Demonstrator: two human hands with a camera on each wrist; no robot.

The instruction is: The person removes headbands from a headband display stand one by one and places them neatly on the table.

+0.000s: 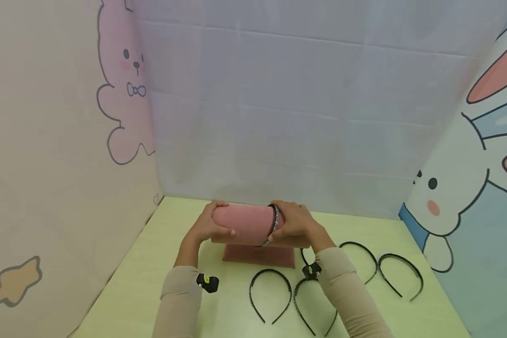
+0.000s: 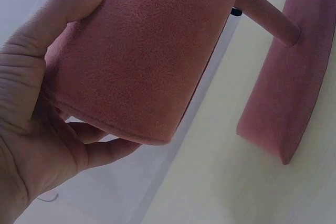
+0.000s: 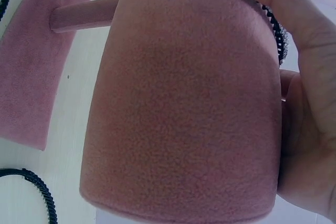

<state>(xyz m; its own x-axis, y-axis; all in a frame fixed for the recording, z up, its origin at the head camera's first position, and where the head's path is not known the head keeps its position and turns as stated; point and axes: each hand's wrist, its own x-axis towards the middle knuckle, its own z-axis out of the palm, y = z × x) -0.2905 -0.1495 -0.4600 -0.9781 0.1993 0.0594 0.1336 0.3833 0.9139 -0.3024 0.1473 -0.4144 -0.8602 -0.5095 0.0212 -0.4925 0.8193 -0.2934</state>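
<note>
A pink velvet cylinder (image 1: 247,223) lies level on a post above its pink base (image 1: 259,257) in the head view. My left hand (image 1: 211,226) grips its left end, thumb on top and fingers underneath (image 2: 105,150). A dark rhinestone headband (image 1: 273,220) rings the cylinder near its right end. My right hand (image 1: 293,224) curls round that end, and a finger lies over the headband (image 3: 275,30). The wrist views show the cylinder (image 2: 147,51) (image 3: 189,103) close up, with the post (image 3: 84,17) and base (image 2: 294,66) beyond.
Several black toothed headbands lie on the pale green table (image 1: 131,291) in front of the stand, such as one at the middle (image 1: 270,293) and one at the right (image 1: 401,277). Cartoon-printed walls close in the left, back and right.
</note>
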